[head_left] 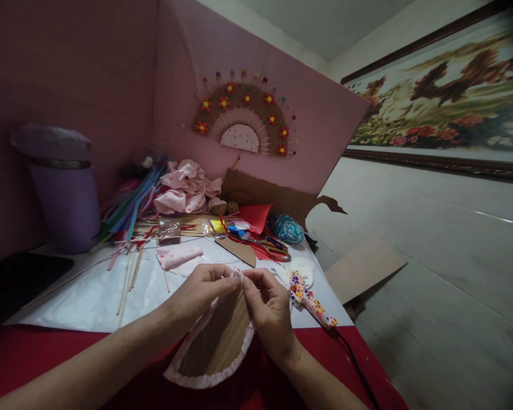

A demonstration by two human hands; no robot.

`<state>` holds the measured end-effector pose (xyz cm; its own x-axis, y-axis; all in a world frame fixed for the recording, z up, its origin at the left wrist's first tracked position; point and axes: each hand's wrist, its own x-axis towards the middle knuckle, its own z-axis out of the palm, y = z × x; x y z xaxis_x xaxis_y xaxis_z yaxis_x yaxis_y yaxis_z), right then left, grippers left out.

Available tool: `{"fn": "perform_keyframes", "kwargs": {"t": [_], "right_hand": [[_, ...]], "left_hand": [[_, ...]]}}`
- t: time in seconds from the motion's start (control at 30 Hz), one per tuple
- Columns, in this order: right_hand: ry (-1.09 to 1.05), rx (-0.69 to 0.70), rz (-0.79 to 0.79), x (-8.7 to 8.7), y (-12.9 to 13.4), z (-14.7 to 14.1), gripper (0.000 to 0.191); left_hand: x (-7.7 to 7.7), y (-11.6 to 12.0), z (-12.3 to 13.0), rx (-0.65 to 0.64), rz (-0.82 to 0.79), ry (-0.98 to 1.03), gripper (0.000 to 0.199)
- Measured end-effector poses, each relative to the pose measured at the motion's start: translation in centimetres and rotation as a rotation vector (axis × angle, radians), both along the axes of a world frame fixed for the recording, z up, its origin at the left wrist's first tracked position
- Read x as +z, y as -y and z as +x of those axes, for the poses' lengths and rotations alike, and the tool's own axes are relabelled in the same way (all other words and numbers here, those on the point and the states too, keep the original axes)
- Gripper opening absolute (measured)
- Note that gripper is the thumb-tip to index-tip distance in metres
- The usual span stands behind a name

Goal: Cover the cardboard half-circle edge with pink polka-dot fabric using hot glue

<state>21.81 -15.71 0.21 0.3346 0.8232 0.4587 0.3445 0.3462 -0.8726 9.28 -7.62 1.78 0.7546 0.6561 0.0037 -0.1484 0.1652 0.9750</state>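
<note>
A curved piece of brown cardboard [218, 336] is edged with pale pink fabric folded over its rim. My left hand [200, 293] pinches the fabric at the top corner, thumb and fingers together. Right beside it, my right hand [270, 313] grips the same corner and the right edge, thumb pressed on the fabric. The piece hangs tilted over the red cloth [132, 370] at the table's front. To the right of my right hand lies a glue gun [310, 299] wrapped in flowered material, its black cord running down.
Behind my hands are scissors [273, 250], blue yarn [287, 228], thin sticks [132, 267], crumpled pink fabric [186, 188] and red paper [256, 216]. A purple bin [64, 199] and dark phone-like slab [29, 279] stand left. A pink board [256, 57] bears a flowered cardboard arch.
</note>
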Motion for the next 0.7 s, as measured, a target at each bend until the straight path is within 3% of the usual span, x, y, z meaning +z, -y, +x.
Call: {"fn": "perform_keyframes", "kwargs": {"t": [0.23,0.37,0.43,0.6,0.7], "right_hand": [[-0.08,0.014,-0.039,0.0,-0.2,-0.1,0.018],[0.059,-0.067,-0.081,0.5,-0.1,1.1,0.03],[0.162,-0.157,-0.109,1.1,0.4,3.1,0.036],[0.41,-0.399,-0.251,2.5,3.0,11.2,0.027],[0.487,-0.28,-0.526,2.3,4.5,14.9,0.041]], "left_hand": [[-0.5,-0.2,-0.1,-0.066,0.007,0.016,0.026],[-0.4,-0.4,0.1,-0.069,-0.027,-0.005,0.028],[-0.1,-0.5,0.0,-0.046,-0.064,-0.025,0.031],[0.3,-0.6,-0.3,-0.044,-0.129,-0.034,0.032],[0.1,-0.7,-0.3,-0.07,-0.143,-0.046,0.032]]}}
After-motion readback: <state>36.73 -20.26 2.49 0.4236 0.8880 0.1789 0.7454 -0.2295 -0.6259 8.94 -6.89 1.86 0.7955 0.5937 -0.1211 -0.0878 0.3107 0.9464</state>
